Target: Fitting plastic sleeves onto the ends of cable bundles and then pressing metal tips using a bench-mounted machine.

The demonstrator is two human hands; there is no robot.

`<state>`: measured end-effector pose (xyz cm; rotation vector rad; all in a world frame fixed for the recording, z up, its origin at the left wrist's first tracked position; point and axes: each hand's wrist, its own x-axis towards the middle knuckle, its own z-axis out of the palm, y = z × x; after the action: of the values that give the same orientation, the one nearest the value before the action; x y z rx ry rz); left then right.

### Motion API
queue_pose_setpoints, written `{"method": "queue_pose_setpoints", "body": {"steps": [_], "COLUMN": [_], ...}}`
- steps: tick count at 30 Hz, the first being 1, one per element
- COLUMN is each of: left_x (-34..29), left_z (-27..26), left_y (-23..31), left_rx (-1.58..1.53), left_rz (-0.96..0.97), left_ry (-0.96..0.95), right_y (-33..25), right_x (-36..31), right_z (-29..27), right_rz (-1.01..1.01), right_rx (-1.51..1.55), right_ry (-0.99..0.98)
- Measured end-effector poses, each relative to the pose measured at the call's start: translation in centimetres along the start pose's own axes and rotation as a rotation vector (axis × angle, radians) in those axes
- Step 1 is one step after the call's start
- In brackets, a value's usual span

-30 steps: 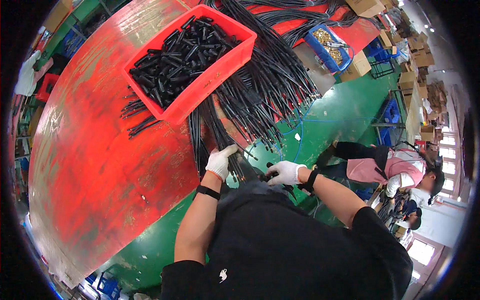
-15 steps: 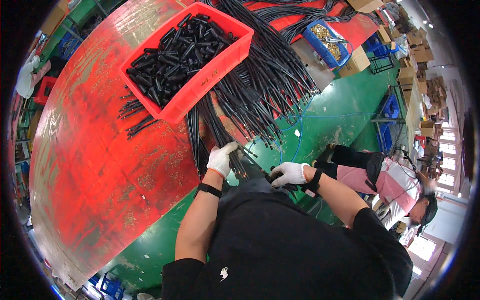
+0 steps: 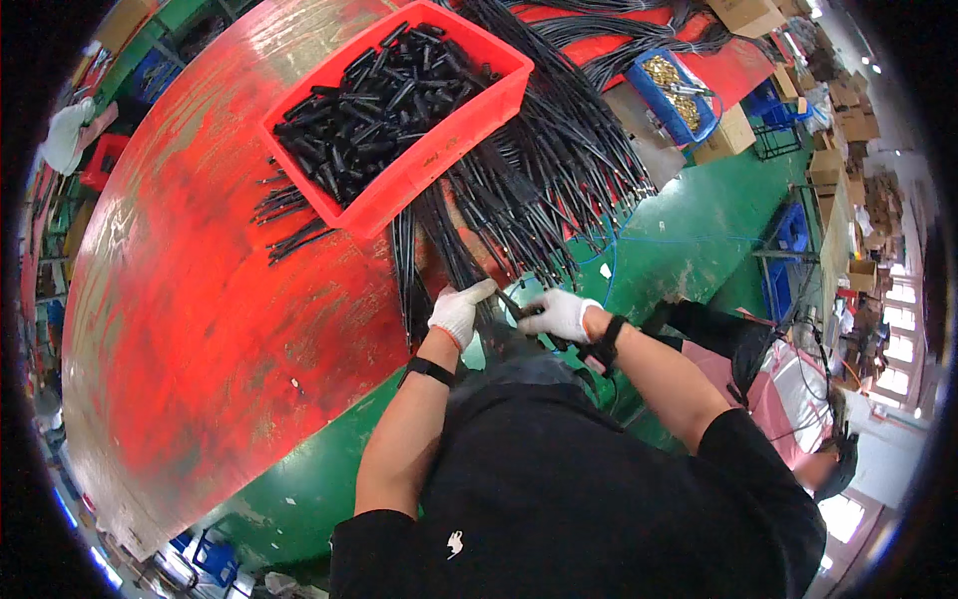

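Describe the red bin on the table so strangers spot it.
Find the big red table. On top, the red bin sits over black cables. Unlike the smaller blue bin to its right, holding gold-coloured pieces, it's heaped with short black pieces.

Windows (image 3: 841, 516), lower right: washed out, daylight source.
Green floor (image 3: 714, 225): brightly lit, pale glare patches right of centre.
Red tabletop (image 3: 239, 309): pale sheen toward left edge.
Black shirt (image 3: 619, 494), bottom centre: dark, little detail.
Right hand (image 3: 562, 315), centre: bright glove; dark fingertip area indistinct.
Corners: black; curved fisheye distortion, blue fringing lower left.
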<state>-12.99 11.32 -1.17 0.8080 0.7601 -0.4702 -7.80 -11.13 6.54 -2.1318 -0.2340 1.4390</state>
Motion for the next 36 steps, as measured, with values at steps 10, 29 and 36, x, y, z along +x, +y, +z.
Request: {"method": "queue_pose_setpoints", "body": {"steps": [10,29,36], "left_x": [-3.5,-3.1,-3.3], "left_z": [-2.9,-0.7,-0.4], "left_y": [2.1,1.4,1.4], "left_rx": [-0.041,-0.176,-0.172], "left_rz": [0.002,0.016,0.01], "left_ry": [0.022,-0.092,-0.145], "right_y": [-8.5,-0.8,-3.4], "right_x": [13.1,-0.3,3.3], "right_z": [-4.3,-2.6,2.3], "right_rz": [-0.08,-0.296,-0.352], "right_rx": [0.112,0.512,0.808], "right_ry": [0.227,0.07,0.155]}}
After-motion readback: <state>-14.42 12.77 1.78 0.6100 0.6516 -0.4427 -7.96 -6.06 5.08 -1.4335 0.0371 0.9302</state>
